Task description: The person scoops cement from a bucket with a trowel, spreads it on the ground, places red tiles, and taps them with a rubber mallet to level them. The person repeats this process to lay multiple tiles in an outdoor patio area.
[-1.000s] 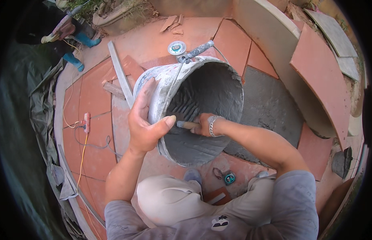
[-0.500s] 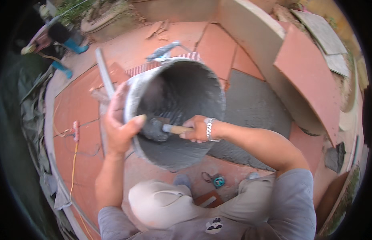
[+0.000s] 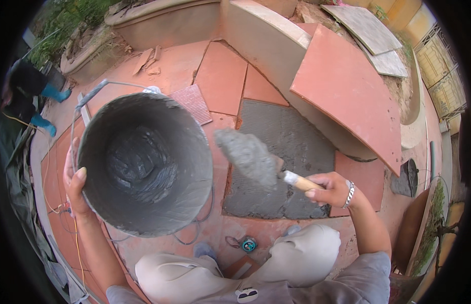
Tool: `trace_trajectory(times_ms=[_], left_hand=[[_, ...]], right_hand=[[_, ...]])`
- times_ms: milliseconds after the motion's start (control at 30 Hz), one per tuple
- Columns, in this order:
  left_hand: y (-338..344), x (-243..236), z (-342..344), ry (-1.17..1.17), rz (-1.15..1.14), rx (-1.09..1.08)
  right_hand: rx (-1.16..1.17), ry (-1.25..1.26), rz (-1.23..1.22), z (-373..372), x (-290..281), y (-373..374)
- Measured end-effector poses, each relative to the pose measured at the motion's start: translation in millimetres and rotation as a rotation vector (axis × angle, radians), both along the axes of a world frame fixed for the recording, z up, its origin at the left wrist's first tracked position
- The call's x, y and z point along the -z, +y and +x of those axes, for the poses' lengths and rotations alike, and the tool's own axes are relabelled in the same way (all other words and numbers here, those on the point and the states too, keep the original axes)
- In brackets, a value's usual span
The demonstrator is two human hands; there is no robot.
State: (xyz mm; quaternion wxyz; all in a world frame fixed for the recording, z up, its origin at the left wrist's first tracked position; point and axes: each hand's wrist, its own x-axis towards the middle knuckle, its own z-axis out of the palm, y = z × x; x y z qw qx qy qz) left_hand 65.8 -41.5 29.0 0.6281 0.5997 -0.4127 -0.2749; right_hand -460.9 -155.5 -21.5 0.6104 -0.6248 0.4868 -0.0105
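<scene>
My right hand (image 3: pixel 330 190) is closed around the wooden handle of a trowel (image 3: pixel 299 182), its blade hidden under a heap of wet grey mortar (image 3: pixel 248 156). The loaded trowel is just right of the bucket, above a patch of ridged mortar (image 3: pixel 291 129) spread on the ground. At the left, my left hand (image 3: pixel 75 182) grips the side of a grey bucket (image 3: pixel 195 202), thumb on the rim and fingers behind. The bucket tilts with its mouth toward me; wet mortar (image 3: pixel 139 157) lies at its bottom.
A large red tile (image 3: pixel 346 96) leans on the low wall (image 3: pixel 265 55) at right. Red tiles (image 3: pixel 220 78) cover the ground beyond the patch. A tape measure (image 3: pixel 248 244) lies between my feet. A person in blue boots (image 3: pixel 43 124) stands far left, near a yellow cord (image 3: pixel 78 248).
The trowel has come out of the bucket and swung right, carrying mortar over the spread patch. My left hand and the bucket now sit further left in view. The view has turned right.
</scene>
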Motion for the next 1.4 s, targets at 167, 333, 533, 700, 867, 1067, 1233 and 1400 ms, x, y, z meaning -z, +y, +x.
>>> trace_trajectory(times_ms=[167,333,533,700,867,1067,1233,1400], left_hand=[[-9,-1,9,0.049,0.02,0.051],[-13,-1,4,0.041,0.026,0.049],[-22,-3,-5,-0.007,0.036,0.111],[-26,1,-11,0.07,0.054,0.06],[-29,3,-8,0.099,0.041,0.074],[-15,11,5,0.173,0.058,0.061],[-4,18,24,0.32,0.069,0.038],[6,22,36,0.445,0.108,0.024]], right_hand=[[0.236,0.112,-0.032,-53,71,-20],[0.166,0.397,-0.334,-45,156,-80],[0.092,0.797,-0.677,-12,200,-113],[0.067,0.811,-0.528,-16,209,-137],[-0.081,0.806,-0.574,-18,235,-163],[-0.244,0.788,-0.558,-8,254,-136],[-0.372,0.723,-0.534,-15,250,-73],[-0.521,0.636,-0.496,-34,255,17]])
